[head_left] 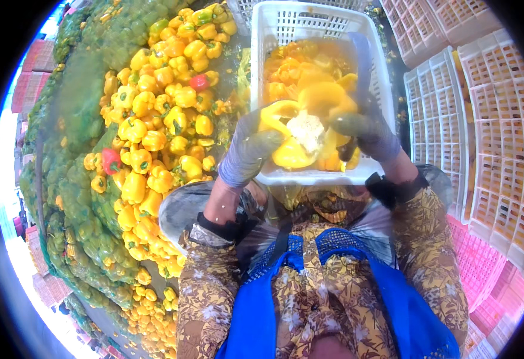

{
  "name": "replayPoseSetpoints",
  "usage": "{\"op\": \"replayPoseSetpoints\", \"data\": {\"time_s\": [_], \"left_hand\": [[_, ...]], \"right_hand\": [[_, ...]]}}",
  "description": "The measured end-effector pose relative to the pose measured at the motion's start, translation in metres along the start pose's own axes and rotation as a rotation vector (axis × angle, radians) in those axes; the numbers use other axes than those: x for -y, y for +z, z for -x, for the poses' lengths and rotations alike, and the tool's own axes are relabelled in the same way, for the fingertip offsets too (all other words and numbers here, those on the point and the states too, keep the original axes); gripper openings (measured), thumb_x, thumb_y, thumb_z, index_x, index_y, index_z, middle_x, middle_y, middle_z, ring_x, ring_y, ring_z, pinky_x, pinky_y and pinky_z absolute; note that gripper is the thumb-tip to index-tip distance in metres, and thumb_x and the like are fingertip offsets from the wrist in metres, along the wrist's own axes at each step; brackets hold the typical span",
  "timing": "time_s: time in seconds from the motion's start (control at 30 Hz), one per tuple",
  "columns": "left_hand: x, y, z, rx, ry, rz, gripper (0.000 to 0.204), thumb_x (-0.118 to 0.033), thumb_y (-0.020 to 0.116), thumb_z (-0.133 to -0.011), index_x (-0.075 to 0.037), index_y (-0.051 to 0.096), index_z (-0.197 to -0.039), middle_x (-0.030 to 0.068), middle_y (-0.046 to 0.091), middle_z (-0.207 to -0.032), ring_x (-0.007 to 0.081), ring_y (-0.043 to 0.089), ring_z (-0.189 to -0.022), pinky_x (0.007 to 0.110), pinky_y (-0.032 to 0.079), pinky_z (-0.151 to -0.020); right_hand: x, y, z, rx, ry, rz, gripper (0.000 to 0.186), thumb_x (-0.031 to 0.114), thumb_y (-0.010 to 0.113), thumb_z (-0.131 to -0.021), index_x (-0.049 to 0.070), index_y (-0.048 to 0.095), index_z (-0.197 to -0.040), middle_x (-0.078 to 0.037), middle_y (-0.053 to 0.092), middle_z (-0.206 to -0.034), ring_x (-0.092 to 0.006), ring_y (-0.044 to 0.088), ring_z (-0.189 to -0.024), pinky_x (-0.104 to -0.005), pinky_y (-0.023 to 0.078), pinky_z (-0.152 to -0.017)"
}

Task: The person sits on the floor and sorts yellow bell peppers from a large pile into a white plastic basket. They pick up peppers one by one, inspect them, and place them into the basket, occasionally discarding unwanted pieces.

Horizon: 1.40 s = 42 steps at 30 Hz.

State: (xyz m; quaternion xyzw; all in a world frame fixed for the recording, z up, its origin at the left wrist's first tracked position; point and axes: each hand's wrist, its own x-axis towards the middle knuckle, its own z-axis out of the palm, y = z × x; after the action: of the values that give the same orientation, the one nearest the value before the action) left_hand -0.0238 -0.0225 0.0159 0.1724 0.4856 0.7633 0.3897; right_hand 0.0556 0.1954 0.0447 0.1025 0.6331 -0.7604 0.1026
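Over a white plastic crate [377,78], my gloved hands hold a split yellow bell pepper [294,154], its pale seed core [305,130] exposed. My left hand [251,146] is closed on the pepper's left side. The right hand [371,133] is closed at its other side, partly blurred. Above the right hand rises a long bluish-grey, blade-like shape [361,63], too smeared to name for certain. Something dark sticks out below the right fingers; I cannot make out what it is. Cut yellow pepper pieces [283,72] lie inside the crate.
A large heap of whole yellow peppers [154,140] spreads to the left, with a few red ones [111,160] among them. Beyond it lie green mesh sacks [88,221]. White crates [501,131] and pink crates [474,263] stand at the right. My knees flank the crate's near edge.
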Motion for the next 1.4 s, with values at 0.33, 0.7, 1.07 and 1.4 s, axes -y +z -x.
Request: {"op": "replayPoseSetpoints", "data": {"time_s": [0.33,0.7,1.07,1.4], "left_hand": [[-0.016,-0.001,-0.008,0.020,0.170,-0.765,0.065,-0.019,0.068,-0.071,0.002,0.045,-0.127,0.0154,0.057,-0.118,0.0249,0.058,-0.106,0.034,0.048,-0.088],[0.020,-0.022,-0.029,-0.420,0.187,-0.963,0.061,-0.012,0.077,-0.067,-0.001,0.048,-0.120,0.0100,0.061,-0.106,0.0217,0.060,-0.094,0.031,0.050,-0.082],[0.003,-0.017,-0.026,-0.068,0.299,-0.625,0.075,-0.008,0.078,-0.066,-0.006,0.039,-0.130,0.0078,0.055,-0.117,0.0182,0.054,-0.107,0.032,0.046,-0.092],[0.042,-0.004,-0.013,0.009,0.288,-0.495,0.067,-0.010,0.061,-0.079,-0.004,0.032,-0.139,0.0170,0.053,-0.122,0.0250,0.052,-0.111,0.034,0.043,-0.092]], "right_hand": [[0.006,-0.001,-0.004,-0.048,-0.426,0.399,0.053,0.025,0.074,-0.072,-0.003,0.056,-0.114,-0.006,0.065,-0.080,-0.0108,0.060,-0.066,-0.0240,0.047,-0.059],[0.012,0.025,0.005,-0.247,-0.389,0.678,0.055,0.022,0.075,-0.071,0.002,0.054,-0.118,-0.008,0.063,-0.077,-0.0155,0.060,-0.066,-0.0297,0.047,-0.062],[0.006,0.010,-0.012,-0.238,-0.752,0.988,0.061,0.019,0.077,-0.069,0.007,0.054,-0.123,-0.016,0.061,-0.112,-0.0297,0.060,-0.102,-0.0360,0.050,-0.084],[-0.013,0.019,-0.014,0.042,-0.720,0.995,0.045,0.009,0.065,-0.076,-0.005,0.053,-0.117,-0.021,0.061,-0.105,-0.0249,0.062,-0.088,-0.0312,0.048,-0.081]]}}
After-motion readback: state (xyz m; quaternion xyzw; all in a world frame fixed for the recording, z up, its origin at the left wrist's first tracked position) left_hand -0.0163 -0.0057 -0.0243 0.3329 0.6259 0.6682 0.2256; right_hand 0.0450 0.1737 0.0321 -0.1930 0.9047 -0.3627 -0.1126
